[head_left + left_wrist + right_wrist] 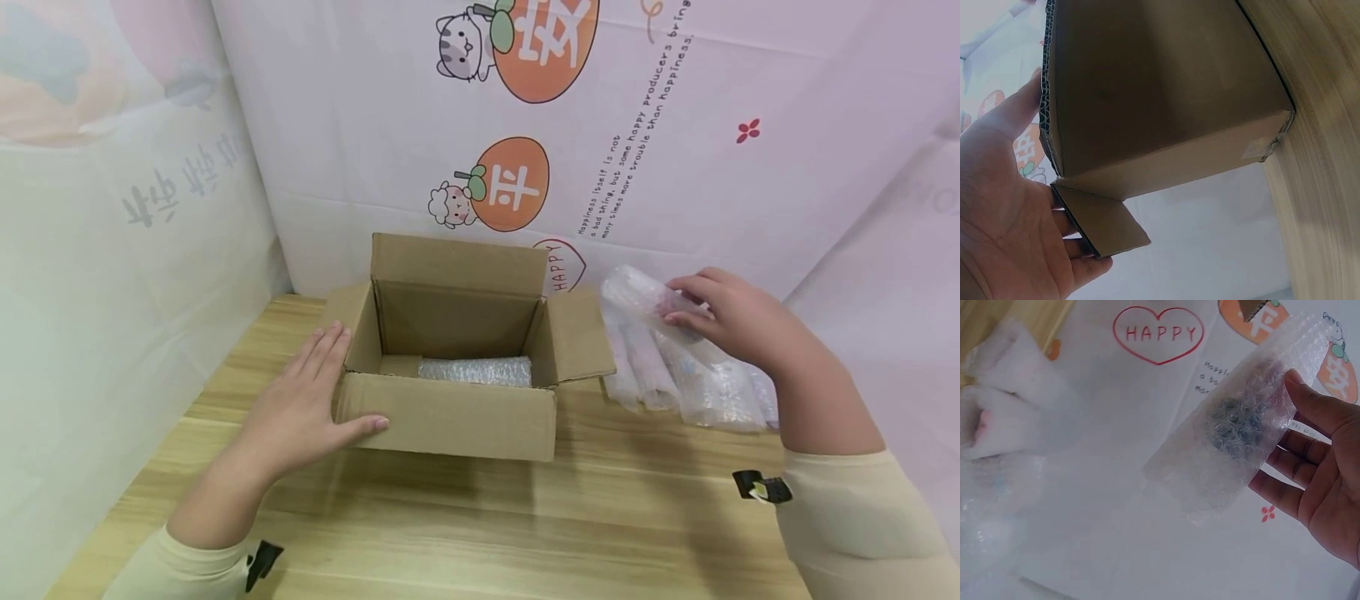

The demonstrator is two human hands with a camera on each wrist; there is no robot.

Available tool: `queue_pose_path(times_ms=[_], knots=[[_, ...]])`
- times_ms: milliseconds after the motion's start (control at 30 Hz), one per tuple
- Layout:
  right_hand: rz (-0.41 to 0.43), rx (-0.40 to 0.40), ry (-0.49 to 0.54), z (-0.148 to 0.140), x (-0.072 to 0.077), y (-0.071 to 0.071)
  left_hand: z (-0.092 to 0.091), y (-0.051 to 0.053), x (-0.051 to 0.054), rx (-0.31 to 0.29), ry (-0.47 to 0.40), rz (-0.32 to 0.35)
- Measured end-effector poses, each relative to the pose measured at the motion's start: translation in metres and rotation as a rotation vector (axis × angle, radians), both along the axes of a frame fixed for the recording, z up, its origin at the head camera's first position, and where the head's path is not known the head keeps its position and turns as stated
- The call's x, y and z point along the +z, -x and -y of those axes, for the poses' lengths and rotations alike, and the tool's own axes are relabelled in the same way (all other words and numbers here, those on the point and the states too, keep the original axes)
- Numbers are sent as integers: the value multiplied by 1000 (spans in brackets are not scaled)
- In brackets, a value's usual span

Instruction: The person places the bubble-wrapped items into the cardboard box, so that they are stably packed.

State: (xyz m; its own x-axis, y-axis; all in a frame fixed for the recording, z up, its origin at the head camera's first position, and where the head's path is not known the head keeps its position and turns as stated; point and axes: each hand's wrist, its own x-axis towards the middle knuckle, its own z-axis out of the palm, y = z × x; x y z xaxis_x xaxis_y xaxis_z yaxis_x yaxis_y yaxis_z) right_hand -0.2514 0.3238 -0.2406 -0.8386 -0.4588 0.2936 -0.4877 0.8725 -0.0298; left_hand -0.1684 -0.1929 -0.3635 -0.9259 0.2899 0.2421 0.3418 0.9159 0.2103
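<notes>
Brown corrugated cardboard forms the open box (457, 321) we see on the wood-grained bench (600, 525). At its 8 o'clock, the left hand (296, 408) lies with fingers extended against the side flap (350, 302), thumb resting on the near flap (450, 417). Inside, towards 6 o'clock, we find a shiny, dimpled roll (475, 372). Towards 2 to 3 o'clock, the right hand (727, 317) pinches a translucent bubble-wrapped tube (630, 292), a dark patch showing through, above similar crinkly bundles (712, 392) on the bench.
</notes>
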Motion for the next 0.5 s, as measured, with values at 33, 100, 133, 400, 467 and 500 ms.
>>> queue_pose_path(times_ms=[33, 100, 133, 400, 467, 500], knots=[[-8, 7, -1, 4, 3, 1, 0, 0, 0, -1, 0, -1], [-26, 24, 2, 12, 9, 2, 0, 0, 0, -5, 0, -3], [-32, 29, 3, 16, 12, 2, 0, 0, 0, -6, 1, -4], [-42, 59, -4, 49, 29, 4, 1, 0, 0, -5, 2, 0], [-45, 62, -9, 56, 31, 5, 1, -1, 0, -5, 3, 4], [-47, 61, -9, 59, 32, 5, 1, -1, 0, -5, 3, 4]])
